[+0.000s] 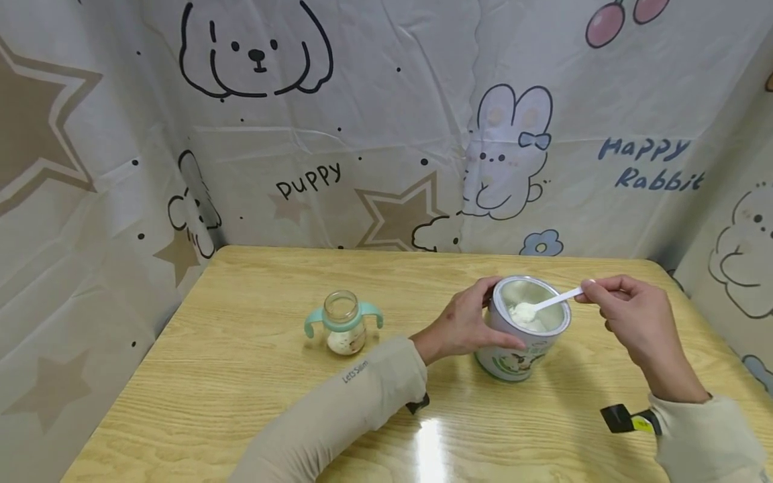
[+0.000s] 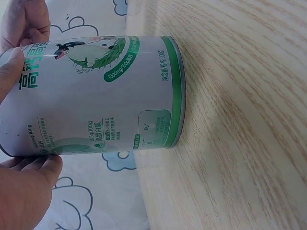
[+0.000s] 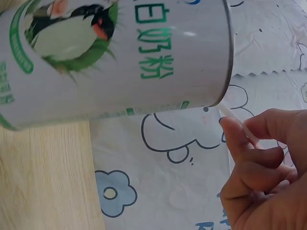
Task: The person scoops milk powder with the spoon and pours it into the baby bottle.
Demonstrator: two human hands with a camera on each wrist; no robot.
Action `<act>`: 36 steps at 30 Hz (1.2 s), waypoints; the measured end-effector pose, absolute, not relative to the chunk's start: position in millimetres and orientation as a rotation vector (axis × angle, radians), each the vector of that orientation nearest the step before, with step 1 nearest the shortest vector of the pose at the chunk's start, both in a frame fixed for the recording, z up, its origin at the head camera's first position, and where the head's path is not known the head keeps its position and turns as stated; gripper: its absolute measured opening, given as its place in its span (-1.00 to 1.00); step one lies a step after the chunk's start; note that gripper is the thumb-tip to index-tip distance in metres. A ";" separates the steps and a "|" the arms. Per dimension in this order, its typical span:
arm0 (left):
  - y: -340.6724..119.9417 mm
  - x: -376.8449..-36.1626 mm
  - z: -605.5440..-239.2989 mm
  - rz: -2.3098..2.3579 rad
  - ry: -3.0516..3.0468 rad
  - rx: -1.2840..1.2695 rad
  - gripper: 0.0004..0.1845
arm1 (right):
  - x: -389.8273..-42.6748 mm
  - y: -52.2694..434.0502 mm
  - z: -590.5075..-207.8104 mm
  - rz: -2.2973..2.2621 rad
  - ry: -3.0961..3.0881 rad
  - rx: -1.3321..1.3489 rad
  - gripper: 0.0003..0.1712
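A white and green milk powder can (image 1: 513, 361) stands on the table at right of centre, its top uncovered. Around its left side my left hand (image 1: 459, 325) grips it, thumb across the front and fingers behind. My right hand (image 1: 640, 322) pinches the handle end of a white scoop (image 1: 560, 298) at the can's right. The scoop's bowl is inside the can mouth, heaped with pale powder (image 1: 523, 312). In the right wrist view, the can (image 3: 110, 91) hides the bowl. To the left stands an uncapped baby bottle (image 1: 345, 339) with mint handles and pale powder inside.
The wooden table (image 1: 253, 402) has its back edge against a printed cloth backdrop (image 1: 374, 121), and more cloth hangs at both sides. The bottle stands left of my left forearm. A dark strap device (image 1: 622, 419) is on my right wrist.
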State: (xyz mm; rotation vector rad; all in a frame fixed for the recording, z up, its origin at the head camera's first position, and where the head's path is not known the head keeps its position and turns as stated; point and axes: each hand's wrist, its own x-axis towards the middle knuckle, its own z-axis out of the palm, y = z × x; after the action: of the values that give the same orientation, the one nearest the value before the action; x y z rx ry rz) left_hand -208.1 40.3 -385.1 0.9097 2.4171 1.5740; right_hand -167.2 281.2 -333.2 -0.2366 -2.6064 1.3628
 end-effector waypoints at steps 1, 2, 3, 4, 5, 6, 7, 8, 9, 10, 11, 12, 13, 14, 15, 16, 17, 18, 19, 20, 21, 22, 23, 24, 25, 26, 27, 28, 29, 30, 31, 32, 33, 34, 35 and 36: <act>40.6 -208.2 -384.9 1.571 2.419 0.912 0.00 | -167.2 282.6 -334.4 1.373 -2.606 -0.245 -0.61; 41.0 -208.2 -384.6 1.569 2.419 0.913 0.00 | -167.1 283.9 -335.1 1.393 -2.601 -0.252 -0.63; 41.4 -208.3 -384.3 1.566 2.418 0.916 0.00 | -167.4 284.9 -335.2 1.420 -2.594 -0.256 -0.65; 41.7 -208.2 -383.9 1.565 2.416 0.918 0.00 | -167.7 285.8 -335.1 1.447 -2.585 -0.261 -0.67; 41.9 -208.1 -383.6 1.565 2.416 0.917 0.00 | -168.1 286.6 -334.5 1.478 -2.575 -0.262 -0.70; 42.0 -208.1 -383.4 1.568 2.413 0.916 0.00 | -168.5 287.5 -333.7 1.492 -2.571 -0.260 -0.72; 41.7 -208.0 -382.9 1.571 2.411 0.916 0.00 | -168.9 288.0 -332.5 1.516 -2.560 -0.256 -0.74; 41.4 -208.0 -382.6 1.575 2.408 0.919 0.00 | -169.4 288.4 -331.2 1.545 -2.545 -0.250 -0.77; 40.9 -208.0 -382.3 1.578 2.406 0.923 0.01 | -169.8 288.9 -329.9 1.573 -2.532 -0.246 -0.79; 40.5 -207.9 -382.2 1.578 2.404 0.928 0.01 | -170.1 289.3 -328.7 1.595 -2.519 -0.239 -0.80; 39.9 -207.8 -382.1 1.578 2.404 0.932 0.01 | -170.3 289.7 -327.5 1.616 -2.508 -0.232 -0.81; 39.2 -207.6 -382.1 1.577 2.399 0.936 0.02 | -170.5 289.8 -326.4 1.623 -2.502 -0.225 -0.82; 38.3 -207.4 -382.1 1.575 2.394 0.940 0.03 | -170.7 289.9 -325.3 1.636 -2.493 -0.222 -0.82; 37.1 -207.1 -382.1 1.567 2.397 0.939 0.05 | -170.9 289.7 -324.4 1.642 -2.487 -0.217 -0.82; 35.8 -206.6 -381.9 1.560 2.399 0.934 0.06 | -171.2 289.4 -323.5 1.651 -2.479 -0.212 -0.83; 34.2 -206.1 -381.7 1.553 2.398 0.927 0.08 | -171.5 289.1 -322.7 1.665 -2.465 -0.206 -0.84; 32.4 -205.7 -381.5 1.548 2.397 0.916 0.09 | -171.7 288.7 -321.9 1.683 -2.450 -0.201 -0.84; 30.6 -205.4 -381.1 1.545 2.395 0.903 0.10 | -171.8 288.2 -321.3 1.692 -2.439 -0.199 -0.84; 28.8 -205.2 -380.7 1.541 2.397 0.895 0.11 | -172.0 288.0 -320.9 1.724 -2.412 -0.192 -0.84; 26.9 -204.9 -380.0 1.538 2.400 0.884 0.11 | -172.1 287.4 -320.6 1.756 -2.386 -0.183 -0.83; 25.2 -204.7 -379.4 1.541 2.396 0.874 0.11 | -172.1 286.8 -320.4 1.786 -2.361 -0.174 -0.82; 23.2 -204.4 -379.1 1.546 2.390 0.868 0.10 | -172.0 286.1 -320.3 1.812 -2.339 -0.164 -0.82; 21.2 -204.1 -378.8 1.550 2.385 0.862 0.10 | -171.9 285.1 -320.3 1.839 -2.317 -0.154 -0.82; 19.1 -203.6 -378.5 1.551 2.382 0.857 0.09 | -171.8 284.5 -320.2 1.864 -2.296 -0.144 -0.82; 16.8 -203.0 -378.1 1.554 2.377 0.856 0.09 | -171.9 283.8 -320.1 1.891 -2.274 -0.134 -0.81; 14.3 -202.5 -377.9 1.558 2.370 0.855 0.09 | -171.9 283.0 -319.6 1.901 -2.268 -0.128 -0.82; 11.8 -201.9 -377.7 1.563 2.364 0.850 0.09 | -172.1 282.5 -319.0 1.911 -2.261 -0.122 -0.84; 9.0 -201.5 -377.1 1.570 2.356 0.848 0.09 | -172.6 282.1 -318.1 1.918 -2.259 -0.121 -0.84; 6.1 -201.1 -376.5 1.578 2.351 0.845 0.09 | -173.3 281.7 -317.1 1.929 -2.252 -0.122 -0.86; 3.3 -201.3 -376.2 1.589 2.349 0.841 0.08 | -173.9 281.5 -315.9 1.930 -2.255 -0.125 -0.87; 0.2 -201.3 -375.3 1.600 2.344 0.836 0.09 | -174.7 281.0 -314.7 1.935 -2.253 -0.130 -0.88; -2.9 -201.4 -374.3 1.611 2.342 0.826 0.09 | -175.3 280.4 -313.4 1.943 -2.250 -0.134 -0.89; -6.0 -201.5 -373.2 1.620 2.343 0.814 0.09 | -175.8 279.7 -312.1 1.939 -2.256 -0.145 -0.90; -9.2 -201.8 -371.8 1.632 2.340 0.804 0.08 | -176.2 279.1 -310.9 1.942 -2.257 -0.152 -0.89; -12.1 -202.1 -371.0 1.641 2.339 0.790 0.08 | -176.6 278.2 -309.8 1.954 -2.250 -0.156 -0.89; -15.3 -202.4 -369.9 1.646 2.339 0.776 0.07 | -176.9 277.4 -308.8 1.955 -2.252 -0.160 -0.88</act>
State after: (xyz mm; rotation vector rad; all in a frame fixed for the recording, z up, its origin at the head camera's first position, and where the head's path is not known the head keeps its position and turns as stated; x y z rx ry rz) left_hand -202.4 -15.3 -369.9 0.7761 2.3388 1.6460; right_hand -176.9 277.4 -308.8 -0.1604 -2.2521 1.9552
